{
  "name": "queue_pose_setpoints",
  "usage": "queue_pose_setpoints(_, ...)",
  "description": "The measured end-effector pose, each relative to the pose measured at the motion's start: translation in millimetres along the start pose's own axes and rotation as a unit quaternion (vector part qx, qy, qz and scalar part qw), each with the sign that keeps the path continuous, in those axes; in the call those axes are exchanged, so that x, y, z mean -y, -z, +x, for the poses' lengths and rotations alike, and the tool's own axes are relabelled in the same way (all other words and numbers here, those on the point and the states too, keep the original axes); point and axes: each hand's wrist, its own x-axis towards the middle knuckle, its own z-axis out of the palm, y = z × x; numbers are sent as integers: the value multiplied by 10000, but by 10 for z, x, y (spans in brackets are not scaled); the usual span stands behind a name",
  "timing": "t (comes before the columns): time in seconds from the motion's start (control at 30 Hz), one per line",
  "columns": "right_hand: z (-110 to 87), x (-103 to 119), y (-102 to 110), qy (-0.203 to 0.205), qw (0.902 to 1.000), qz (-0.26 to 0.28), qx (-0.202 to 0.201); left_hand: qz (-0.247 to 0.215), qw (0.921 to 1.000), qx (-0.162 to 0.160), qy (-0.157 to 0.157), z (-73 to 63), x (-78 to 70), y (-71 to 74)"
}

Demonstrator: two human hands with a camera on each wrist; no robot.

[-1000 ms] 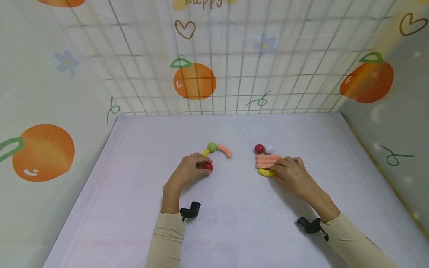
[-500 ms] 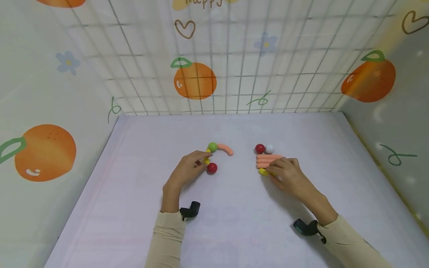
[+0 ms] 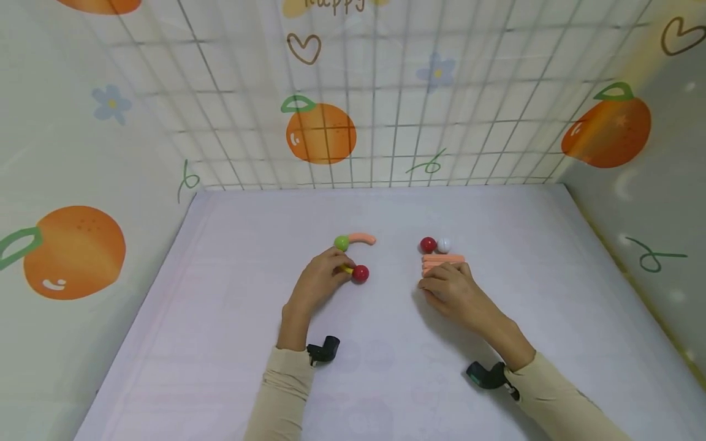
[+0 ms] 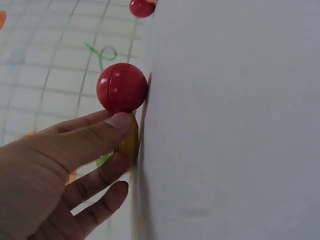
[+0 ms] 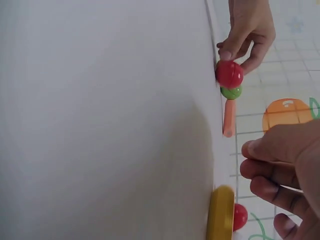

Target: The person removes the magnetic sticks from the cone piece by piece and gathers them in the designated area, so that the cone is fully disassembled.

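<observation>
Left hand (image 3: 324, 274) pinches yellow stick (image 4: 132, 141), end against red ball (image 3: 361, 273). Right hand (image 3: 458, 295) near pink sticks (image 3: 443, 259), thumb-finger gap narrow, fingers loosely bent; other yellow stick (image 5: 221, 215) nearby.

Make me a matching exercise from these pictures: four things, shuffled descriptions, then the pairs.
1. green ball
2. white ball
3. straight pink sticks
4. left hand

A. partly hidden by the right hand, head view
B. pinching a yellow piece
C. immediately right of a red ball, head view
D. at the left end of a curved pink piece, head view

Pairs: 1-D; 2-C; 3-A; 4-B
</observation>
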Motion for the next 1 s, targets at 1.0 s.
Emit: queue_pose_setpoints(1.0, 717, 325, -383, -1358, 9840, 427, 1075, 146, 9994, -58, -318, -4, 6, 18)
